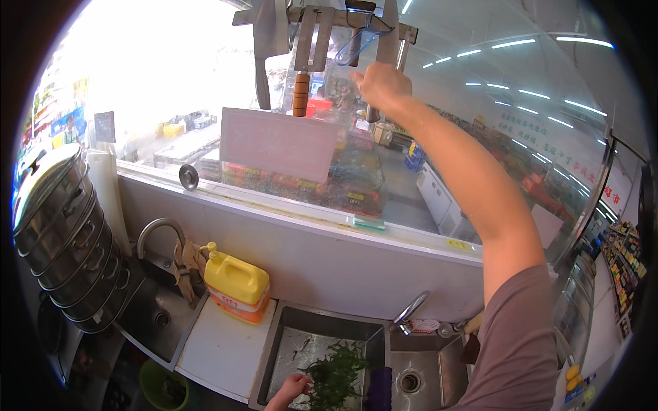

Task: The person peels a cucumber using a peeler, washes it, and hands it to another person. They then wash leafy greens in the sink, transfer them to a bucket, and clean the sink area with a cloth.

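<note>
My right hand (385, 87) is raised to a metal knife rack (339, 18) in front of the window. It is curled around the handle of a knife (388, 46), whose blade stands upright against the rack; the handle's end shows below my fist. Beside it hang a blue peeler (357, 46), a cleaver (271, 33) and a wooden-handled tool (301, 92) with a slotted metal head. Low in the picture, my left hand (295, 386) is at the left edge of leafy greens (336, 375) in a steel sink (298, 321). Its fingers are bent, and their grip is unclear.
A yellow pump jug (239, 280) stands on a white board (221, 339). Stacked steel steamer pots (77, 246) rise at the left. A faucet (411, 311) overhangs a smaller basin (432, 359). A purple cloth-like item (379, 388) lies over the divider. A green bin (164, 388) sits below.
</note>
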The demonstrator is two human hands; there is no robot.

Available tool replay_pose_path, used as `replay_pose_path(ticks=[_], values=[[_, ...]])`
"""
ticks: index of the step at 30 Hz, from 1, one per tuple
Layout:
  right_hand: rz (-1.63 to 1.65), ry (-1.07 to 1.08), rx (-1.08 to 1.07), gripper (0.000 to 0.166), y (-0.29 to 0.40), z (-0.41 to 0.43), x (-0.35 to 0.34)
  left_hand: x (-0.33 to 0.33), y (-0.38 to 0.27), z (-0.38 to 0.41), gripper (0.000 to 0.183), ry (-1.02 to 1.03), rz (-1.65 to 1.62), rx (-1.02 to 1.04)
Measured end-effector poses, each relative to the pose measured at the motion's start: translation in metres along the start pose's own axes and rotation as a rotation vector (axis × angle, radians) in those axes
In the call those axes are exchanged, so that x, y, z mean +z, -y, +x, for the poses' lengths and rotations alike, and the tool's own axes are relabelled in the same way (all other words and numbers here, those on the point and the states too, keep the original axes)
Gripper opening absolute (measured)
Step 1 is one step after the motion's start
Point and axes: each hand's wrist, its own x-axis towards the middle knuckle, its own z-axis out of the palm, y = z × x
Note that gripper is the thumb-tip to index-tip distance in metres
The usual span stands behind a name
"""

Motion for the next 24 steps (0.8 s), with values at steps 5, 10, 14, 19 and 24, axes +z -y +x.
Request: replay_pose_path(ticks=[5, 10, 14, 19, 24], values=[[-0.085, 0.175, -0.128, 0.046, -0.012, -0.038, 0.004, 0.019, -0.03, -0.01, 0.027, 0.056, 0.033, -0.033], [-0.035, 0.228, -0.405, 0.038, 0.0, -0.076, 0.001, 0.009, -0.01, 0.0, 0.028, 0.045, 0.139, 0.033], [0.124, 0.549, -0.771, 0.029, -0.005, -0.204, -0.006, 0.021, -0.007, -0.002, 0.021, 0.049, 0.26, 0.079], [0.699, 1.413, -0.665, 0.026, -0.039, -0.467, 0.052, 0.026, -0.013, -0.049, 0.023, -0.01, 0.323, 0.033], [0.448, 1.495, 0.203, 0.029, -0.119, -0.738, 0.125, 0.05, -0.015, -0.066, 0.022, 0.034, 0.309, 0.05]])
